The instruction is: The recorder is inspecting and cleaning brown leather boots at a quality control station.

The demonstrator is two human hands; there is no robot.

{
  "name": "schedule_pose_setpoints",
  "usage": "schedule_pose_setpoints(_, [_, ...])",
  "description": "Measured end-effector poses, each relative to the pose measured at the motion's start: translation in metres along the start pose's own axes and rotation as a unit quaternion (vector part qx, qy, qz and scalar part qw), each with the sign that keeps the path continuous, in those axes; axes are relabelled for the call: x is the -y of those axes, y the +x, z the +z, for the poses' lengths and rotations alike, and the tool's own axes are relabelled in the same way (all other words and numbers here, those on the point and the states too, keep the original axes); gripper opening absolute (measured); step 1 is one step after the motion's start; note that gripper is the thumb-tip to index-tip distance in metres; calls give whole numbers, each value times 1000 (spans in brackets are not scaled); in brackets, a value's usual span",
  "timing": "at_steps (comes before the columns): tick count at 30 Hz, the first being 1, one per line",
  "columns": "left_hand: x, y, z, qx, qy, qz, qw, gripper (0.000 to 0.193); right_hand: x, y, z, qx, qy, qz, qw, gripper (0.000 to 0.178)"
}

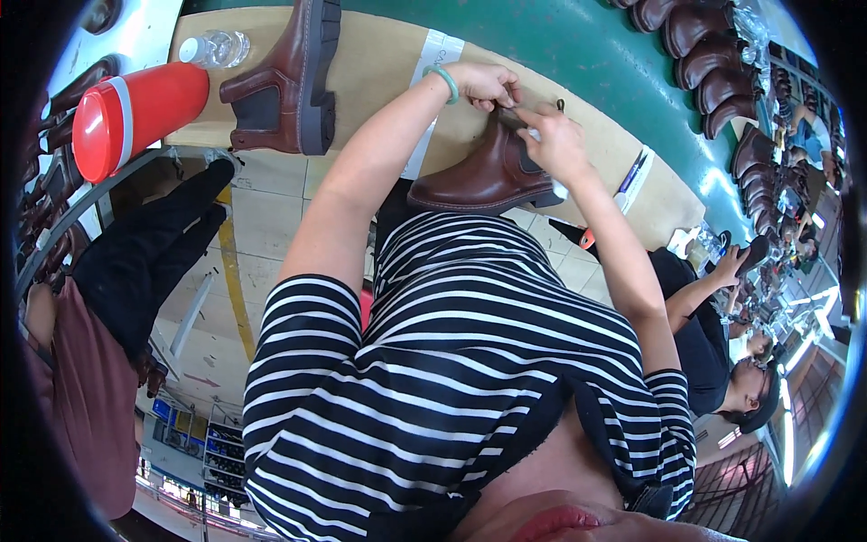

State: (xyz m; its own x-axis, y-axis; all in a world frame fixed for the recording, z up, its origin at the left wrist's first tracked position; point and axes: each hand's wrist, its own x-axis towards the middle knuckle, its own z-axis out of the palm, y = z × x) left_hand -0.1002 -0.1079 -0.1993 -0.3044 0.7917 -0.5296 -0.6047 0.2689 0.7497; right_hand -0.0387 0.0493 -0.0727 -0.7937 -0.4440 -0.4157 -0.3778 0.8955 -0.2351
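Observation:
A brown ankle boot (470, 185) with a dark elastic side panel is held near my front, its toe pointing left. My left hand (488, 86), with a green bangle at the wrist, pinches at the top edge of the shaft. On the other side of the opening is my right hand (555, 144), its index finger reaching to the same edge. A bit of white material (534, 135), perhaps cloth or tissue, shows in the curled fingers of that hand. What lies between the fingertips is too small to make out.
A second brown boot (280, 104) lies to the left on the tan board (384, 54), near a clear bottle (221, 48) and a red canister (140, 117). A purple-handled blade tool (629, 181) rests at right. Several boots line the green surface (596, 54). People work on both sides.

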Motion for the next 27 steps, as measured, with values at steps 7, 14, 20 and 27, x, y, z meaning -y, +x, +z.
schedule_pose_setpoints(7, [-4,-7,2,18,-41,30,999,22,-2,5,8,-84,67,19,994,23])
schedule_pose_setpoints(14, [4,-10,-1,40,-76,63,994,23,-22,-16,-7,1,74,84,994,24])
schedule_pose_setpoints(20, [7,-4,-6,74,-108,86,988,23,-1,-4,7,-109,83,69,988,30])
schedule_pose_setpoints(27, [13,-11,-5,55,-140,105,983,25,-113,-68,-7,-129,241,250,929,31])
